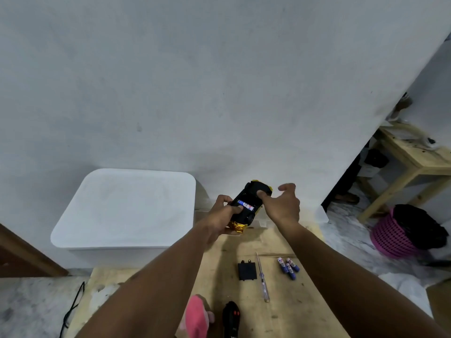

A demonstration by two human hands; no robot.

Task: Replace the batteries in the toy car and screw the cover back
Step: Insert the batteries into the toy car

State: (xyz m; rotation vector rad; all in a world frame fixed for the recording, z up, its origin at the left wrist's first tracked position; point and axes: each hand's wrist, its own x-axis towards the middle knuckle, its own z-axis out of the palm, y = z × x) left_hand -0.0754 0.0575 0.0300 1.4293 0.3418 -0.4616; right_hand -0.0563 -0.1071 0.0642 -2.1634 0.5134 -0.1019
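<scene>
I hold the gold toy car (246, 206) upside down above the wooden table (280, 311), its black underside up. My left hand (223, 213) grips its rear end, thumb pressed beside the open battery bay, where blue-and-white batteries (246, 205) lie. My right hand (283, 203) touches the front of the underside with a fingertip, the other fingers spread. On the table lie the black battery cover (247, 271), a clear-handled screwdriver (263, 279) and three loose blue batteries (288, 267).
A white lidded bin (127, 208) stands left against the wall. A pink plush toy (196, 315) and a black remote control (231, 318) sit at the near table edge. A wooden stool (412, 162) and pink basket (393, 237) stand at right. A black cable (73, 308) runs on the floor.
</scene>
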